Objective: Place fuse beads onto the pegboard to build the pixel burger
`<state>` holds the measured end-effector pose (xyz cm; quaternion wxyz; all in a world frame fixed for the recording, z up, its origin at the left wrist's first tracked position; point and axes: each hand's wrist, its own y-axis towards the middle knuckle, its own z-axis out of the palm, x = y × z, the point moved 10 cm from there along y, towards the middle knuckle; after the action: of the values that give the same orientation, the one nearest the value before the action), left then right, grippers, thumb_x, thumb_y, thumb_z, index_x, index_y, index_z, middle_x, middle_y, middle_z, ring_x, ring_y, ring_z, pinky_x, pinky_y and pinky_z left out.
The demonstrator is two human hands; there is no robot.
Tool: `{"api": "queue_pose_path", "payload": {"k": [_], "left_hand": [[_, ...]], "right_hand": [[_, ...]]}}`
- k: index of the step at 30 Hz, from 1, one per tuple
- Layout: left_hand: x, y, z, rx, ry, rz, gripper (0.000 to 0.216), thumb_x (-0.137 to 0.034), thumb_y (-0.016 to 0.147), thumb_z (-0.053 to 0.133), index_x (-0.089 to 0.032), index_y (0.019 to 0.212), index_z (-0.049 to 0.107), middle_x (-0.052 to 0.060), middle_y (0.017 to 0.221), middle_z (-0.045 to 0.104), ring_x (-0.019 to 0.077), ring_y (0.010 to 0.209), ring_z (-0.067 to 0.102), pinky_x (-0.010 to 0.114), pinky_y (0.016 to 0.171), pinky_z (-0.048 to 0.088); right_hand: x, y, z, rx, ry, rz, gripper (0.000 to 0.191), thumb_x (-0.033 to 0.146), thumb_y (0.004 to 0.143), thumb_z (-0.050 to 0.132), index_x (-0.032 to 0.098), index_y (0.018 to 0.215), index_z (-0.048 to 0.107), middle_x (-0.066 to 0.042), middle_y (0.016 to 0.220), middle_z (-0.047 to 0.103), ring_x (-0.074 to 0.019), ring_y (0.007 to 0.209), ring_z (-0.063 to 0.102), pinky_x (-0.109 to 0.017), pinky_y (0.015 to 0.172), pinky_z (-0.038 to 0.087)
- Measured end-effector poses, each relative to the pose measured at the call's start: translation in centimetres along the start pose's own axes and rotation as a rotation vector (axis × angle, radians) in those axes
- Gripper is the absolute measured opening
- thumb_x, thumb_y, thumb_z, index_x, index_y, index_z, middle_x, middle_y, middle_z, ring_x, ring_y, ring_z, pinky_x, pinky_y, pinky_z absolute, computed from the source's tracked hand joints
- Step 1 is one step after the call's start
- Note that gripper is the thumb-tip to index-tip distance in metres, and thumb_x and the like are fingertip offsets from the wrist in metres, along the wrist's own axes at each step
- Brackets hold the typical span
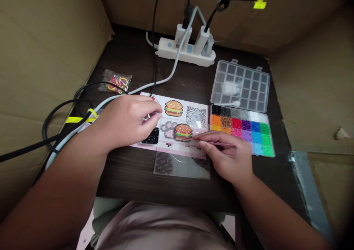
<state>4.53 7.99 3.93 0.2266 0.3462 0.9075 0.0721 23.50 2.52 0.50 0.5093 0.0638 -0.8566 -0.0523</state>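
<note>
My left hand [128, 119] rests on the pattern sheet [177, 111], fingers curled and pinched near a small clear dish of black beads [151, 136]; what it pinches is too small to name. My right hand [228, 156] is closed on thin tweezers [212, 142], whose tip reaches toward the bead burger [183, 132] on the clear pegboard [181, 161]. A printed burger picture [173, 108] and a pink paw print [167, 129] lie beside it.
A bead box with coloured compartments [242, 132] sits right of the pegboard, its clear lid [240, 84] open behind. A white power strip [185, 51] with plugs stands at the back. Cables [77, 106] and a bag of rubber bands [116, 81] lie left. Cardboard walls surround the table.
</note>
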Motion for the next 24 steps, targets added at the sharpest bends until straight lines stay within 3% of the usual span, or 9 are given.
{"api": "queue_pose_path", "payload": {"k": [24], "left_hand": [[0.01,-0.04,0.03,0.001,0.007,0.0,0.025,-0.023,0.088,0.047,-0.019,0.09,0.072,0.003,0.089,0.073,0.017,0.079,0.066,0.027,0.07,0.049]], "right_hand": [[0.07,0.0,0.02,0.01,-0.009,-0.003,0.009,0.017,0.081,0.068,0.023,0.082,0.074,-0.003,0.085,0.078,-0.0169,0.079,0.074,-0.027,0.071,0.061]]}}
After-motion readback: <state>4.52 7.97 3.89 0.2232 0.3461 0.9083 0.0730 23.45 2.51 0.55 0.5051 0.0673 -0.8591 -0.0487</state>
